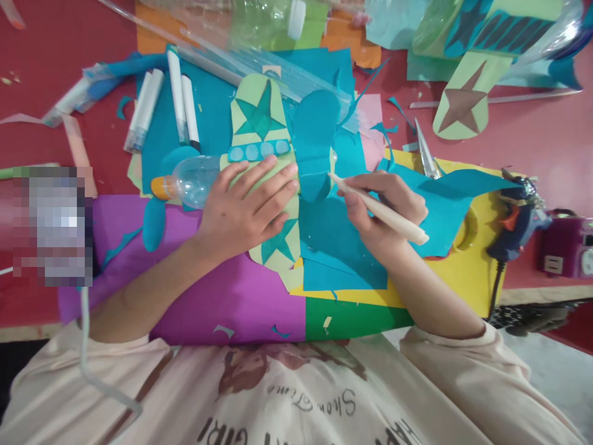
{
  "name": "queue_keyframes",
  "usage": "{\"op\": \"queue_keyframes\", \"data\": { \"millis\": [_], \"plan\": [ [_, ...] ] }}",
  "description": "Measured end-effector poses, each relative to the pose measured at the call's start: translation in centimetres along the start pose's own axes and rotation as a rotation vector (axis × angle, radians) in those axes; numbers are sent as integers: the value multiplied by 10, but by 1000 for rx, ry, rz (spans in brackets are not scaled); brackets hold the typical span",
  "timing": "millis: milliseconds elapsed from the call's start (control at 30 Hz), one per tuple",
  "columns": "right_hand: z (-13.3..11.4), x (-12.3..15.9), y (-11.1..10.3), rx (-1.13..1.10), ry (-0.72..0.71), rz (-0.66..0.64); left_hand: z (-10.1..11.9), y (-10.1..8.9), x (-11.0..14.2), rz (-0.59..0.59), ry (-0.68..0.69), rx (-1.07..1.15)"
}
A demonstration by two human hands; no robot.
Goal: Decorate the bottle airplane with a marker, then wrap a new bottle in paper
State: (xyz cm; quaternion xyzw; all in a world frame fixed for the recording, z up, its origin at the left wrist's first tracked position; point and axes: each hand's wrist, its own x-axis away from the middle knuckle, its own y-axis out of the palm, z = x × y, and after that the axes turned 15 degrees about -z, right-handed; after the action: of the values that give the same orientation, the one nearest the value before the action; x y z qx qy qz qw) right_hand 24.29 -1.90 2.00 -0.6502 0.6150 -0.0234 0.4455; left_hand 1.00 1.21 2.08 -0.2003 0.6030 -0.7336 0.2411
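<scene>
My left hand (pixel 250 207) lies with spread fingers on a clear plastic bottle (pixel 197 180) with an orange cap, pressing on the pale green paper wrapped round it. Pale green paper wings (pixel 258 105) with dark green stars stick out above and below this hand. In my right hand (pixel 386 207) is a cream-coloured pen or marker (pixel 384 213), its tip at the edge of a blue rounded paper shape (pixel 316 136) beside the bottle. Blue paper sheets (pixel 343 266) lie underneath. A blue strip with pale circles (pixel 259 150) crosses the green paper above my left fingers.
White markers (pixel 180 99) lie at the upper left. Scissors (pixel 426 151) rest beyond my right hand, near a yellow tape roll (pixel 467 228). A glue gun (pixel 519 219) and a purple box (pixel 567 247) are at the right. Another decorated bottle (pixel 500 37) stands out at the upper right.
</scene>
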Motion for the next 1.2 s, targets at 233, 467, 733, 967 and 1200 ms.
{"op": "queue_keyframes", "data": {
  "millis": [233, 467, 733, 967, 1200],
  "plan": [
    [-1, 0, 0, 8, -6, 2, 1, 1, -1, 222, 88, -224],
    [-1, -1, 0, 29, -12, -1, -1, 1, 0, 114, 60, -100],
    [-4, 2, 0, 54, 1, -39, 0, 0, 0, 76, 48, -48],
    [-9, 1, 2, 68, -76, -90, 0, 1, 0, 110, 48, -105],
    [-10, 2, 7, 54, -129, -106, 0, 1, 1, 96, 42, -122]
  ]
}}
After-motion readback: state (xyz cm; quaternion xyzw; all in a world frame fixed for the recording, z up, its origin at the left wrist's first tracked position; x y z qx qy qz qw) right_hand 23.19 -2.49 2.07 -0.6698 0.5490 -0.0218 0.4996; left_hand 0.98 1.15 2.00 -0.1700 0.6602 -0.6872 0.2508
